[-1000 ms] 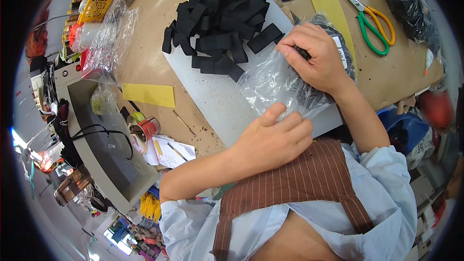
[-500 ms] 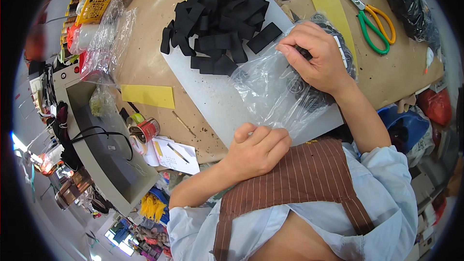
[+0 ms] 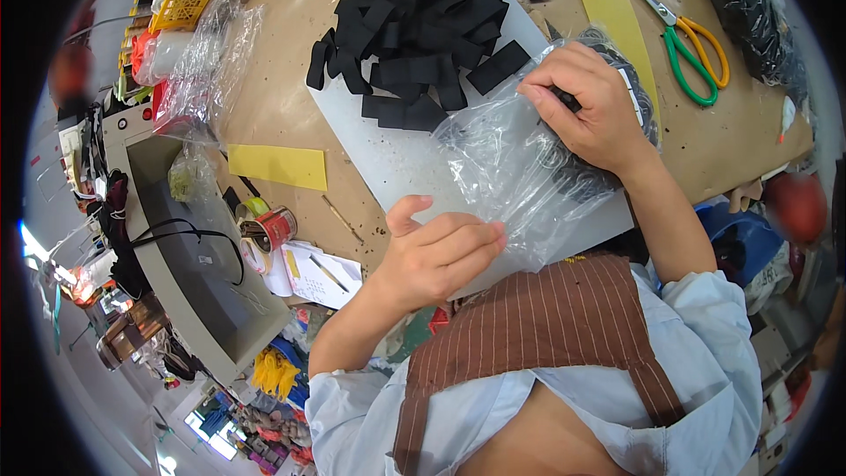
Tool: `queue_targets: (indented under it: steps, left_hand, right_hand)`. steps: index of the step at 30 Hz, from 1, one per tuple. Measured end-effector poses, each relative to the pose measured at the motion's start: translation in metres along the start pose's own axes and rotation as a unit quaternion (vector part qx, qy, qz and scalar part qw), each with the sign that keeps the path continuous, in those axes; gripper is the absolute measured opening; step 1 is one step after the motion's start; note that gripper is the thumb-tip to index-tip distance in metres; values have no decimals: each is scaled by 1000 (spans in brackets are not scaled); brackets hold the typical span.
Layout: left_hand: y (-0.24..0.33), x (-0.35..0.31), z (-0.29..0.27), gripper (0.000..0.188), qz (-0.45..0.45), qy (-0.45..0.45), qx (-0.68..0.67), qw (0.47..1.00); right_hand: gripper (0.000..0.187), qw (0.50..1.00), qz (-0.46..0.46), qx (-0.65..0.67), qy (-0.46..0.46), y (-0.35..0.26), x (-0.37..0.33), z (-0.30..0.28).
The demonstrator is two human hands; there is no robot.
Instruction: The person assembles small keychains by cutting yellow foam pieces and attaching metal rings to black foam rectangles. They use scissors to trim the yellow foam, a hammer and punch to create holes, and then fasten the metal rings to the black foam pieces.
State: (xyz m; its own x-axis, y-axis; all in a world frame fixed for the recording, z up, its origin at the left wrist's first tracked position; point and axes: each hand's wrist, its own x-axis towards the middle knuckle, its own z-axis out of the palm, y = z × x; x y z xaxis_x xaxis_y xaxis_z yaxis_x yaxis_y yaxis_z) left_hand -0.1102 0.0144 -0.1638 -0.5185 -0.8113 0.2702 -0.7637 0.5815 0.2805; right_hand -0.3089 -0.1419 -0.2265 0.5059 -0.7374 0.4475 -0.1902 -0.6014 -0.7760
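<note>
A clear plastic bag point(image 3: 493, 167) lies over a white board point(image 3: 405, 159), with dark, coiled, cord-like things point(image 3: 551, 159) inside it. My right hand point(image 3: 595, 110) is closed on the upper part of this bag, thumb against the bent fingers. By the bag's near edge, my left hand point(image 3: 441, 251) has its fingers stretched out and its thumb raised apart. Whether its fingertips touch the plastic I cannot tell. Beyond the bag, a pile of short black fabric strips point(image 3: 414, 31) covers the far part of the board.
Scissors with green and orange handles point(image 3: 692, 62) lie at the far right, near a yellow strip point(image 3: 621, 35) and a black plastic-wrapped bundle point(image 3: 749, 13). On the left are another yellow strip point(image 3: 278, 167), a red can point(image 3: 278, 225), a notepad point(image 3: 322, 273) and a grey drawer-like tray point(image 3: 247, 335).
My left hand has opened from a curled grip at the bag's near edge and shifted slightly left. The right hand keeps its hold. The whole view has shifted a little.
</note>
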Motion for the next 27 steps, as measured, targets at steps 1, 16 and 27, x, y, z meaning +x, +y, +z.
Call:
queue_targets:
  steps: [1, 16, 27]
  left_hand:
    - [-3, -2, -3, 7, -1, -15, -8, 1000]
    - [12, 4, 29, 30, -478, 109, -614, 618]
    - [22, -3, 34, 13, -474, 179, -564, 652]
  right_hand:
    - [6, 1000, -2, 6, -4, 0, 0, 0]
    - [40, 987, -23, -69, -146, -28, -5, -12]
    - [22, 991, 46, 84, -94, -14, -20, -57]
